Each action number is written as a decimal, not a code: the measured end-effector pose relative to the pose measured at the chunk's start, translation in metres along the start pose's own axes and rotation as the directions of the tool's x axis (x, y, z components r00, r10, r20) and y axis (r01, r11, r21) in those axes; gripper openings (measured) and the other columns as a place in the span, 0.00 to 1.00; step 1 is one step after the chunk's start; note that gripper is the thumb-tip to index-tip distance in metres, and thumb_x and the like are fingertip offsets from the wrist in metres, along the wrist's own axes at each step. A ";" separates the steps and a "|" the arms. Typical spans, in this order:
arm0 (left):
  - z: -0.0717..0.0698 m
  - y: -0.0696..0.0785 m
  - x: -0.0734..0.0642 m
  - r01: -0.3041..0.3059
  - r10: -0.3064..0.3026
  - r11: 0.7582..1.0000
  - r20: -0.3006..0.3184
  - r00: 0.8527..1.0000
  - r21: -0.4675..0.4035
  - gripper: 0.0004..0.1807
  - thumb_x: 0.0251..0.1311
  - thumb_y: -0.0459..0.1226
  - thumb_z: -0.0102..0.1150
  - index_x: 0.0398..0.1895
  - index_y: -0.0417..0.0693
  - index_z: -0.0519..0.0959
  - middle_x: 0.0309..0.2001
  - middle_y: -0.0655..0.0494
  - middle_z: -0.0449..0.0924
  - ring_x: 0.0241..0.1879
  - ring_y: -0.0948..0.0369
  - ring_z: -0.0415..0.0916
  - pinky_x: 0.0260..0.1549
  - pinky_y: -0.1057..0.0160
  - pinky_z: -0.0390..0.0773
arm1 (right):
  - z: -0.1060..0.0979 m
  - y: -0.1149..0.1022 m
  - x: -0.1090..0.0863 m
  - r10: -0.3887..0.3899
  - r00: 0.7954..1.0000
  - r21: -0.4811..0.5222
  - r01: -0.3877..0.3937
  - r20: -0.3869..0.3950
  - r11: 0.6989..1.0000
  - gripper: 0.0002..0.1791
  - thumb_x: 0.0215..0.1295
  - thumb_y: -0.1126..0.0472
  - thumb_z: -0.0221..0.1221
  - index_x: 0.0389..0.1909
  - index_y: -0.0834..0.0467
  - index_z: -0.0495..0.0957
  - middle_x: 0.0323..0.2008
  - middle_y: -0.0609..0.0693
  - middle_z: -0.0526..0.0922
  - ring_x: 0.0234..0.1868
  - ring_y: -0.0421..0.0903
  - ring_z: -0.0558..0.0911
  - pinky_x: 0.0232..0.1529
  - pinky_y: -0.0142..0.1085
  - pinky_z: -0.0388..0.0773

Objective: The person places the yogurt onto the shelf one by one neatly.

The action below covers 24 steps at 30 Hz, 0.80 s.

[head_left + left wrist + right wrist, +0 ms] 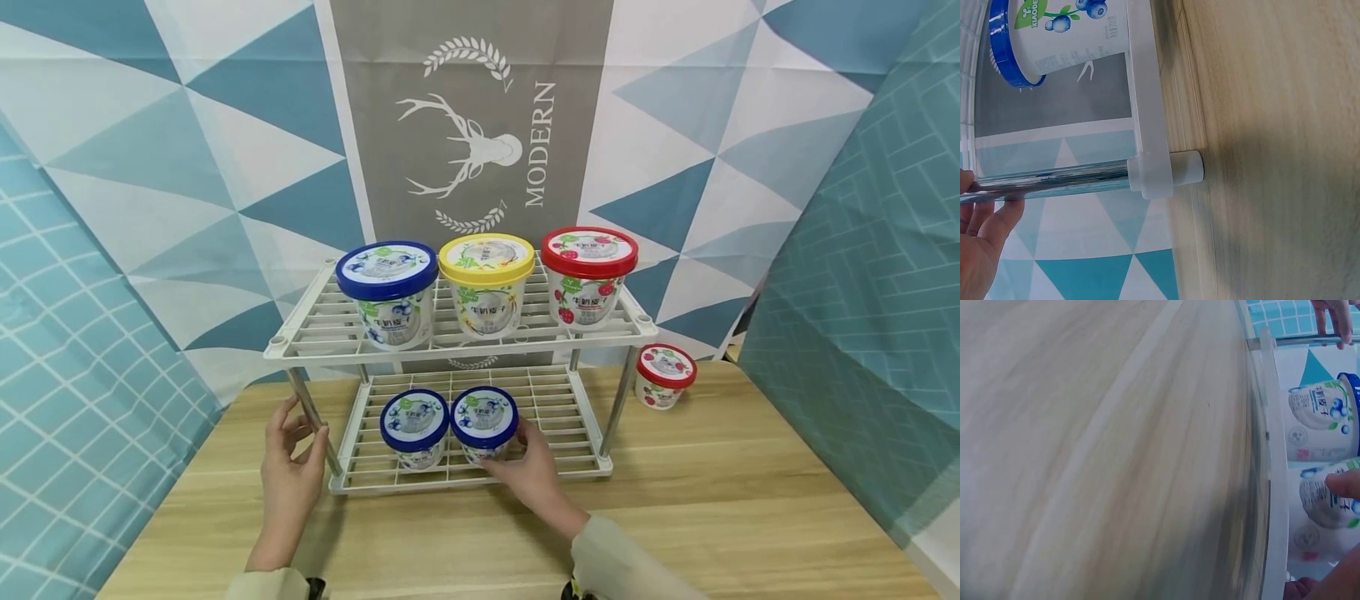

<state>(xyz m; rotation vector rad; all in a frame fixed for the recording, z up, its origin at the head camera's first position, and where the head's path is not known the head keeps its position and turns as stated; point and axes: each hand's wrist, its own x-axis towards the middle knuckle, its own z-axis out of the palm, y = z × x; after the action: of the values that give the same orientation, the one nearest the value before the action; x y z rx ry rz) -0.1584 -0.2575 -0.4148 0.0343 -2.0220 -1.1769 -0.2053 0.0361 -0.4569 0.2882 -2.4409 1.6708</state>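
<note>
My right hand (534, 468) grips a blueberry yogurt tub (484, 415) with a blue lid on the lower shelf, thumb in front and fingers round its right side. Immediately left of it stands another blue-lidded tub (415, 421); the two lids almost meet. My left hand (291, 467) holds the front left metal post (306, 404) of the white two-tier rack (457, 358). In the left wrist view the thumb and fingers (1002, 222) lie on opposite sides of that post. The right wrist view shows the right thumb (1342, 485) against the tub's printed side.
On the upper shelf stand a large blue-lidded tub (387, 292), a yellow-lidded tub (487, 283) and a red-lidded tub (588, 275). A small red-lidded tub (663, 375) sits on the wooden table (720, 492), right of the rack. Patterned cloth (285, 108) hangs behind.
</note>
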 end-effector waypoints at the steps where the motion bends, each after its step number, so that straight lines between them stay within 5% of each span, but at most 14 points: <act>1: 0.000 0.000 0.000 0.000 0.000 1.000 0.001 1.000 0.003 0.35 0.58 0.23 0.55 0.68 0.49 0.58 0.41 0.72 0.68 0.42 0.84 0.69 0.38 0.90 0.71 | -0.002 0.000 0.000 0.008 1.000 -0.007 -0.008 -0.002 1.000 0.42 0.41 0.60 0.74 0.58 0.66 0.67 0.52 0.60 0.74 0.53 0.57 0.74 0.55 0.51 0.75; 6: 0.000 0.000 0.001 0.004 -0.004 1.000 0.006 1.000 0.007 0.35 0.58 0.24 0.55 0.68 0.50 0.58 0.41 0.73 0.68 0.43 0.85 0.69 0.38 0.90 0.70 | -0.016 0.001 -0.001 0.058 0.998 -0.054 -0.060 -0.028 0.997 0.33 0.42 0.59 0.73 0.51 0.65 0.72 0.50 0.59 0.76 0.51 0.58 0.74 0.52 0.50 0.76; 17: 0.000 0.000 0.003 -0.022 0.022 1.000 -0.002 1.000 -0.007 0.34 0.58 0.23 0.55 0.67 0.48 0.58 0.41 0.73 0.69 0.43 0.84 0.70 0.39 0.89 0.70 | -0.048 0.001 -0.003 0.025 0.995 -0.097 -0.034 -0.098 0.995 0.21 0.49 0.64 0.68 0.45 0.66 0.78 0.43 0.59 0.80 0.44 0.56 0.78 0.46 0.47 0.79; 24: 0.001 -0.001 0.002 -0.013 0.013 1.000 -0.005 1.000 -0.008 0.34 0.57 0.23 0.56 0.67 0.47 0.59 0.41 0.74 0.69 0.42 0.84 0.70 0.38 0.89 0.70 | -0.069 0.002 -0.006 0.059 0.988 -0.107 -0.075 -0.144 0.991 0.16 0.53 0.61 0.66 0.41 0.65 0.78 0.39 0.57 0.81 0.40 0.49 0.78 0.39 0.30 0.78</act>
<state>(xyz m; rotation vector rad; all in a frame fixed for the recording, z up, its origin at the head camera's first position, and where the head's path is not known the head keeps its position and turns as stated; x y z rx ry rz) -0.1606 -0.2581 -0.4147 0.0196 -2.0097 -1.1759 -0.1983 0.1020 -0.4358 0.0708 -2.4518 1.5164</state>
